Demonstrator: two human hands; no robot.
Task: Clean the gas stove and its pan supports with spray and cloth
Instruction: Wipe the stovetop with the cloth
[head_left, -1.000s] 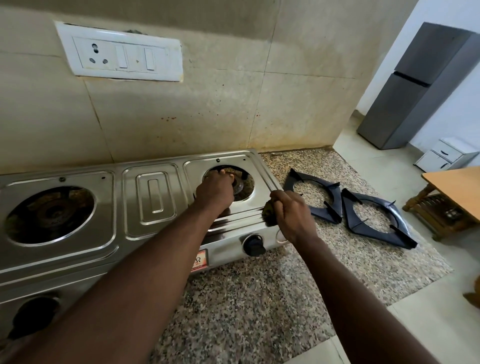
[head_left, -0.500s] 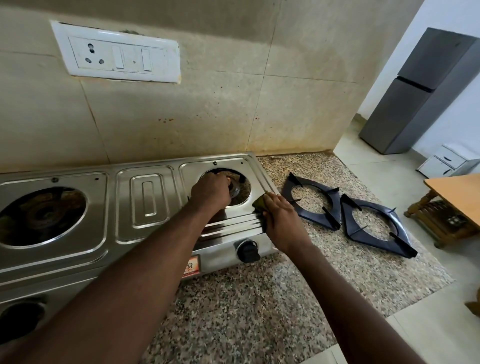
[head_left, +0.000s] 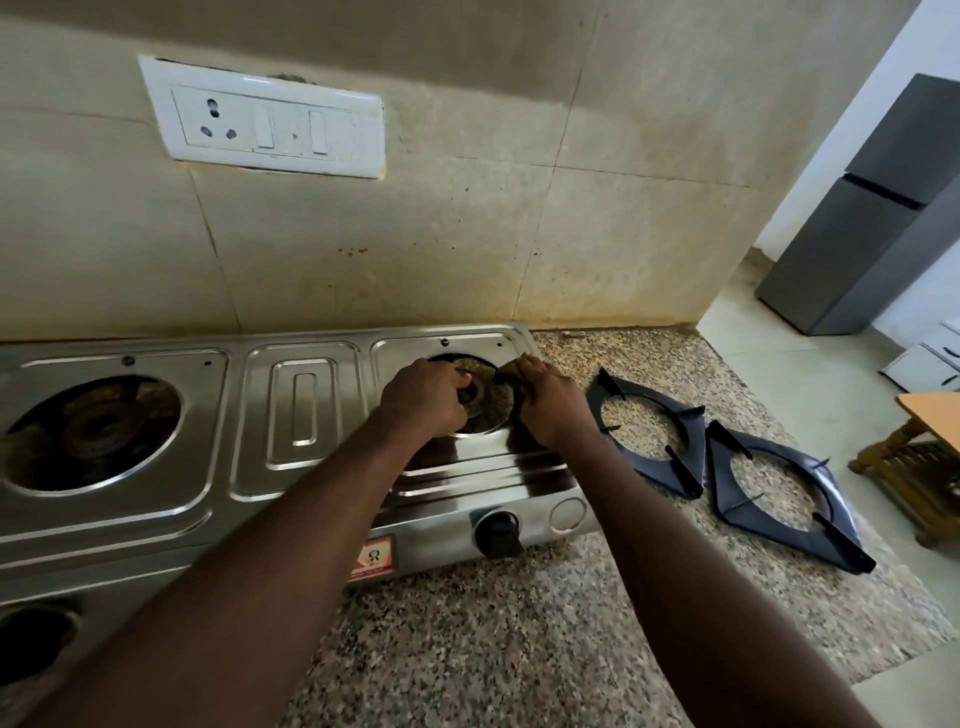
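A stainless-steel two-burner gas stove (head_left: 306, 415) sits on a speckled granite countertop (head_left: 493, 649) against a tiled wall. Both pan supports are off it. The first black pan support (head_left: 693, 441) lies flat on the granite just right of the stove, and the second pan support (head_left: 837, 506) lies beside it, further right, their corners nearly touching.

Both hands work at the right burner (head_left: 485, 400). The left hand (head_left: 423, 397) has its fingers curled over the burner head, gripping it. The right hand (head_left: 553, 402) pinches a small olive-green cloth (head_left: 509, 370) between thumb and fingers at the far right rim of the burner opening. The left burner (head_left: 93, 431) is dark and grimy.

On the stove's front panel, a black control knob (head_left: 496, 530) sits below the right burner. A red-and-white sticker (head_left: 371, 556) is to the knob's left, its lettering too small to read.

A white switchboard (head_left: 265, 119) with a socket and two rocker switches is on the wall. A grey refrigerator (head_left: 872, 208) stands at the far right, with a wooden table (head_left: 930, 415) nearer.
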